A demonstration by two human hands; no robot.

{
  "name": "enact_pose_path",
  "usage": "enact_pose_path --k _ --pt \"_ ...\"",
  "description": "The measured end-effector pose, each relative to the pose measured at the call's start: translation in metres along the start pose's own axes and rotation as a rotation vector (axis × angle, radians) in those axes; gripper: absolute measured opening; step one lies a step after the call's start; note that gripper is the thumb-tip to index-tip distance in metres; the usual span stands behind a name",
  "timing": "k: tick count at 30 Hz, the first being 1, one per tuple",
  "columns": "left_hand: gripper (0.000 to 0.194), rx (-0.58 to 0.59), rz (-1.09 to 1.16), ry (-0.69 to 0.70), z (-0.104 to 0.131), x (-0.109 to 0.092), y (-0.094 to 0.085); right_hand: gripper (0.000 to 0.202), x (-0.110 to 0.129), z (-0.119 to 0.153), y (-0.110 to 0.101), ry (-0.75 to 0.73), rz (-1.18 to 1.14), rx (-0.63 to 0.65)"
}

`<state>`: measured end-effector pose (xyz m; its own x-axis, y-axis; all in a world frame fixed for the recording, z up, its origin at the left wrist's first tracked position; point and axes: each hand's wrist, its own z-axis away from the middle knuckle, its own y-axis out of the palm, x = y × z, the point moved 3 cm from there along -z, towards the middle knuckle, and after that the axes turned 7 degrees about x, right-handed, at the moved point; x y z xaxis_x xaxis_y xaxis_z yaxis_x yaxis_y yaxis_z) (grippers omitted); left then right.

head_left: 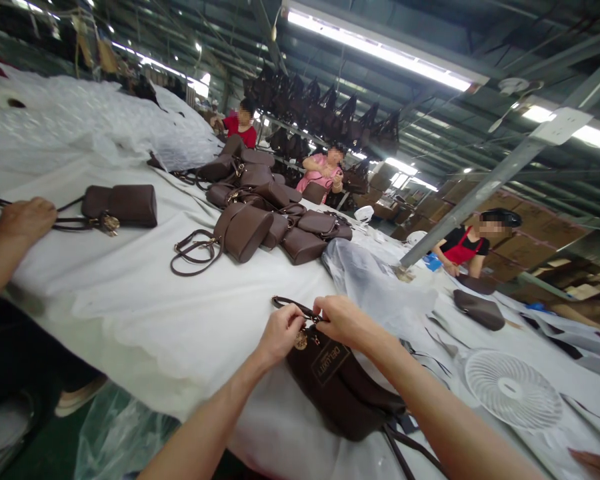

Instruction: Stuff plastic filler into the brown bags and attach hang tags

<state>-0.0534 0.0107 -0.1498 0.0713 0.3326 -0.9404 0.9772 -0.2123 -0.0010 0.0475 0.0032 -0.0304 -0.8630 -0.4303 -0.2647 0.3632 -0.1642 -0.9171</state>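
Note:
A dark brown handbag (350, 413) lies tilted on the white-covered table in front of me, with gold lettering on its label (330, 363). My left hand (280, 332) pinches the bag's strap (293, 303) near its end, just above a round gold charm (301, 341). Close beside it, my right hand (344, 320) has its fingers bent round the same strap at the top of the bag. The exact spot between the fingertips is partly hidden. Another strap (410, 440) trails from the bag's lower end, partly behind my right forearm.
Several brown handbags (243, 230) are heaped ahead. At left, another person's hand (27, 220) holds the strap of a small bag (123, 205). Clear plastic (375, 280), a white fan (513, 390) and a slanting metal post (460, 200) stand right. Co-workers are farther off.

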Motion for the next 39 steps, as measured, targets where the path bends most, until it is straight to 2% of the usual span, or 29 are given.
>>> enact_pose_path --k 4,7,17,22,26,30,34,39 --pt "0.013 0.044 -0.113 0.104 0.0 -0.016 -0.019 0.017 0.0 -0.004 0.003 -0.125 -0.231 -0.099" --pt "0.014 0.031 -0.176 0.177 -0.003 -0.026 -0.021 0.024 0.002 -0.014 0.007 -0.148 -0.21 -0.158" --pt "0.013 -0.027 0.178 -0.015 -0.009 -0.013 -0.011 0.028 -0.001 -0.019 0.011 -0.157 -0.154 -0.178" --pt "0.024 -0.078 0.301 -0.051 -0.006 -0.016 -0.002 0.026 0.004 -0.01 0.001 -0.114 -0.095 -0.151" --pt "0.038 -0.113 0.331 -0.09 -0.017 0.0 -0.003 0.024 -0.002 -0.019 -0.002 -0.072 -0.026 -0.109" --pt "0.044 -0.082 0.35 -0.106 -0.03 0.009 0.0 0.027 -0.007 -0.024 -0.003 -0.081 -0.054 -0.121" --pt "0.04 -0.084 0.378 -0.091 -0.017 -0.002 0.004 0.022 -0.006 -0.013 -0.001 -0.027 -0.187 -0.185" --pt "0.022 -0.098 0.449 -0.096 -0.01 0.0 0.01 0.029 -0.019 -0.018 0.011 -0.103 -0.341 -0.255"
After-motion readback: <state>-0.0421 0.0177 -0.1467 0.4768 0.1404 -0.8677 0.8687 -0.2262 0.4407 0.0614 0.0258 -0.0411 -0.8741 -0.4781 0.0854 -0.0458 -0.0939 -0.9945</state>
